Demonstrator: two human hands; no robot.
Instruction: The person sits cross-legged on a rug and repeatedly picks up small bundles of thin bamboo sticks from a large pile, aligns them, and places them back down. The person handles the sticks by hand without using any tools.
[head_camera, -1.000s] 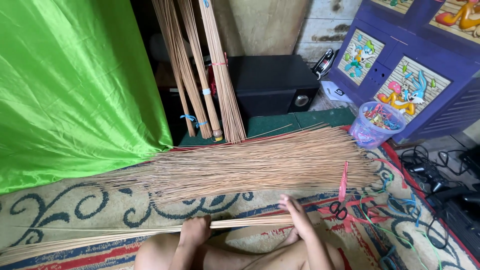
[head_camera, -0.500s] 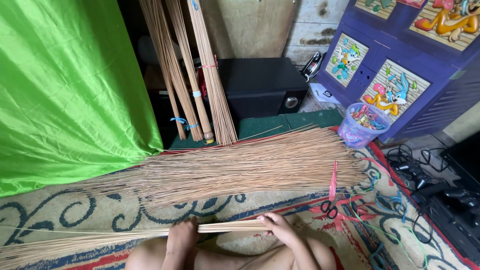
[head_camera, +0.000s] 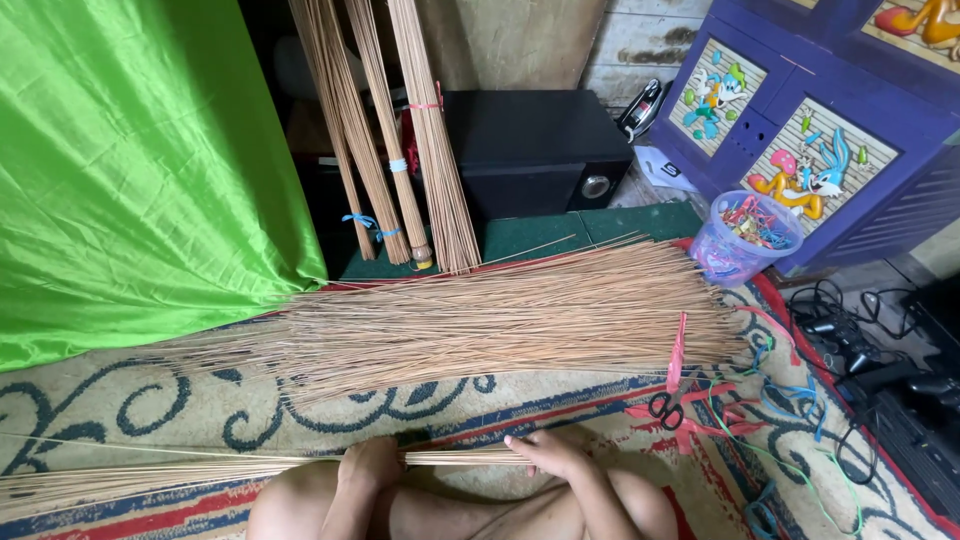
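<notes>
Thin stick bundle (head_camera: 200, 470) lies across the near edge of the patterned rug (head_camera: 130, 400), both hands on it. Left hand (head_camera: 368, 462) wrapped fully around the bundle, fingers closed. Right hand (head_camera: 545, 452) grips the butt end, fingers curled over the top, thumb side hidden so can't tell how tight. Bundle's loose tips fan out toward the rug's left edge. Big pile of loose sticks (head_camera: 500, 315) lies across mid-rug, well apart from the held bundle, butt ends toward the right edge. Scissors (head_camera: 664, 407) sit on the rug just past the right hand, among red ribbon strips (head_camera: 680, 350) and blue-green cord. Clear plastic cup (head_camera: 745, 238) of coloured ties stands at the rug's far right corner, by the purple cabinet (head_camera: 820, 150). Tied upright bundles (head_camera: 400, 130) lean at the far edge, beside the black speaker (head_camera: 535, 150). Green cloth (head_camera: 130, 160) covers the far left.
</notes>
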